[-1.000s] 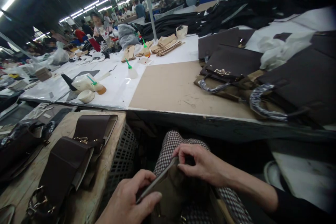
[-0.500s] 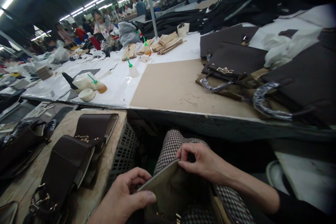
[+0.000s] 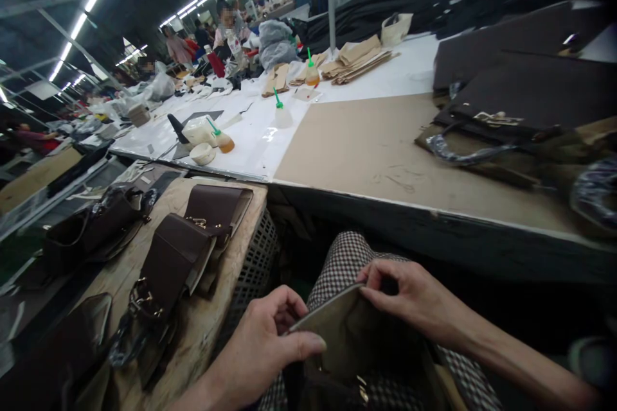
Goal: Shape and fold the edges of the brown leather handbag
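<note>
On my lap lies a dark handbag (image 3: 347, 327) with an olive-beige lining and gold metal fittings near the bottom of the view. My left hand (image 3: 270, 334) grips the left end of its raised edge, thumb on the lining side and fingers behind. At the far end of that edge, my right hand (image 3: 400, 289) pinches the corner between thumb and forefinger. The lower part of the handbag runs out of view. Checked trousers (image 3: 340, 263) show beneath it.
Brown handbags (image 3: 173, 244) lie on a wooden board (image 3: 241, 237) at left, above a plastic crate (image 3: 258, 257). On the table ahead are glue bottles (image 3: 283, 114), a round container (image 3: 202, 154), brown paper pieces (image 3: 357, 61) and more dark bags (image 3: 520, 96). People work in the background.
The view has swung left, so the table and bags appear farther right. Both hands keep their hold on the handbag's edge, with little visible change in grip.
</note>
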`<action>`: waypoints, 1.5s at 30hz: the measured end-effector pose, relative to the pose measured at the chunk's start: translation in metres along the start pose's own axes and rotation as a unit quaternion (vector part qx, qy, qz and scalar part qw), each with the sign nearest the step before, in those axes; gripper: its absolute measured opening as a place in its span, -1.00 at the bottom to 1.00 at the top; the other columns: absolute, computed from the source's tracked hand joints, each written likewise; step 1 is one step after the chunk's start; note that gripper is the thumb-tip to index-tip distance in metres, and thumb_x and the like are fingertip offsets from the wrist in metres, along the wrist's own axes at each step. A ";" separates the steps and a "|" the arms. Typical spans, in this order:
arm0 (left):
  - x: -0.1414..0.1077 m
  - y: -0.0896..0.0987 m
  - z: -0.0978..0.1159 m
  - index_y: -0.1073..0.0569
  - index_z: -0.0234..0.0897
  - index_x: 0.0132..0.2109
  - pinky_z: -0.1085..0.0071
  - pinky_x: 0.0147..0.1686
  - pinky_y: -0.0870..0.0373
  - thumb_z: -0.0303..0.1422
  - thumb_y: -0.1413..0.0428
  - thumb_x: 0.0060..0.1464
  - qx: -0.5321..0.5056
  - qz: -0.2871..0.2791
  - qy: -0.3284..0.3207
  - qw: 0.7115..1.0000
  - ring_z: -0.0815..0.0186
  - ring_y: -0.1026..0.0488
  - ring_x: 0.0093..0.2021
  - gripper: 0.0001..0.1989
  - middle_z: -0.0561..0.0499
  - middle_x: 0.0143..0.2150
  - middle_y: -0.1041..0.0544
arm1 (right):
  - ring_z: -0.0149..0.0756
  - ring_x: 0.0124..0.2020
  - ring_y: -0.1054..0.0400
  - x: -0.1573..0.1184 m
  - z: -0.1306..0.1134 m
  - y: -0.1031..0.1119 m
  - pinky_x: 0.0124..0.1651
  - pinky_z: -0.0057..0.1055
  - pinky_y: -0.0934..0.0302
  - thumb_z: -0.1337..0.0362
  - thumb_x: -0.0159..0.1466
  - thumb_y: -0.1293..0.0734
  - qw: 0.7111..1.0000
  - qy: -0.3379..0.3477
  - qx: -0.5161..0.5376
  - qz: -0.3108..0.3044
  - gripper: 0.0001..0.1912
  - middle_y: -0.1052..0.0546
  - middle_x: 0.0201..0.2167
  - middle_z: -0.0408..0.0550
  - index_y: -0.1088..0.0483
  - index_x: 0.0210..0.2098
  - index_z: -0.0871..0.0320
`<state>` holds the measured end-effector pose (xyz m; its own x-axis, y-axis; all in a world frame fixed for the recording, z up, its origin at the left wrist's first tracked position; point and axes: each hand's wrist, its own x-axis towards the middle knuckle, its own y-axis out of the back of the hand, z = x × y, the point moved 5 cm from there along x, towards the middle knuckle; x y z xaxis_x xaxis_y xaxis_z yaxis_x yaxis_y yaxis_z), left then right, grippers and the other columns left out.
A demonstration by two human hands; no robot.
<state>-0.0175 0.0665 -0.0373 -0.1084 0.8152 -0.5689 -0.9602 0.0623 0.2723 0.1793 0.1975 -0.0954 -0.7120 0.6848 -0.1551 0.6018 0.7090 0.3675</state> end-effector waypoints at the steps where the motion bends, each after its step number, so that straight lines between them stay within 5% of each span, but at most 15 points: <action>1: -0.001 0.000 -0.001 -0.43 -0.28 -0.23 0.48 -0.40 -0.19 -0.31 -0.31 -0.07 0.002 0.004 -0.002 1.000 0.39 -0.32 -0.36 -0.72 0.12 -0.40 -0.43 | -0.26 -0.20 -0.46 0.000 0.000 0.000 -0.16 -0.37 -0.28 0.24 0.21 -0.34 1.000 0.000 -0.002 0.000 -0.80 -0.58 -0.25 -0.12 -0.31 -0.52 0.12; 7: 0.002 -0.005 -0.004 -0.37 -0.27 -0.27 0.47 -0.39 -0.18 -0.30 -0.29 -0.05 -0.028 -0.019 -0.004 0.999 0.39 -0.28 -0.37 -0.73 0.13 -0.41 -0.38 | -0.26 -0.21 -0.47 -0.003 -0.005 0.003 -0.17 -0.38 -0.28 0.30 0.19 -0.33 1.000 -0.005 -0.006 0.025 -0.84 -0.59 -0.27 -0.12 -0.34 -0.52 0.12; 15: 0.013 -0.008 -0.011 -0.30 -0.26 -0.30 0.43 -0.39 -0.10 -0.04 -0.10 0.11 -0.005 -0.063 -0.012 0.998 0.39 -0.15 -0.39 -0.64 0.13 -0.42 -0.26 | -0.30 -0.28 -0.47 -0.008 -0.006 0.008 -0.20 -0.40 -0.25 0.37 0.14 -0.36 0.998 0.003 -0.022 0.067 -0.88 -0.61 -0.34 -0.14 -0.37 -0.52 0.13; 19: 0.017 -0.007 -0.005 -0.28 -0.25 -0.36 0.43 -0.40 -0.10 -0.14 -0.08 0.12 0.015 -0.038 0.000 0.999 0.38 -0.14 -0.41 -0.73 0.14 -0.46 -0.25 | -0.30 -0.27 -0.47 -0.008 -0.002 0.007 -0.19 -0.41 -0.24 0.36 0.13 -0.37 0.997 -0.006 -0.020 0.072 -0.88 -0.61 -0.34 -0.15 -0.38 -0.52 0.13; 24: 0.036 -0.008 0.015 -0.23 -0.27 -0.47 0.44 -0.32 -0.20 -0.41 -0.12 -0.03 0.027 -0.076 -0.071 0.994 0.34 -0.29 -0.27 -0.82 -0.01 -0.17 -0.46 | -0.31 -0.35 -0.44 -0.006 0.002 0.007 -0.27 -0.43 -0.22 0.33 0.12 -0.37 0.996 -0.030 -0.038 0.081 -0.91 -0.61 -0.40 -0.14 -0.42 -0.51 0.14; 30: 0.065 -0.026 0.035 -0.45 -0.19 -0.16 0.48 -0.49 -0.04 -0.35 -0.21 -0.06 0.164 -0.158 -0.069 0.971 0.41 -0.24 -0.44 -0.75 0.15 -0.36 -0.45 | -0.36 -0.45 -0.39 -0.009 0.004 0.011 -0.39 -0.47 -0.14 0.31 0.14 -0.35 0.995 -0.031 -0.051 0.085 -0.93 -0.57 -0.49 -0.17 -0.45 -0.48 0.14; 36: 0.089 -0.052 0.056 -0.51 -0.26 -0.38 0.45 -0.49 0.02 -0.27 -0.08 0.10 0.317 -0.154 -0.166 0.921 0.42 -0.21 -0.48 -0.81 0.16 -0.54 -0.31 | -0.36 -0.46 -0.39 -0.011 0.005 0.015 -0.40 -0.47 -0.11 0.32 0.12 -0.37 0.993 -0.047 -0.057 0.091 -0.94 -0.57 -0.49 -0.16 -0.44 -0.47 0.15; 45: 0.099 -0.060 0.047 -0.36 -0.28 -0.49 0.46 -0.54 0.07 -0.37 -0.08 0.01 0.324 -0.133 -0.188 0.918 0.46 -0.11 -0.53 -0.85 0.18 -0.59 -0.21 | -0.35 -0.45 -0.39 -0.010 0.003 0.017 -0.39 -0.47 -0.11 0.29 0.16 -0.38 0.992 -0.033 -0.083 0.085 -0.92 -0.56 -0.50 -0.17 -0.46 -0.46 0.14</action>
<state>0.0414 0.1707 -0.0736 0.3207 0.8553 -0.4070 -0.5726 0.5174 0.6359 0.1981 0.2032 -0.0902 -0.5766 0.8059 -0.1345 0.6402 0.5480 0.5383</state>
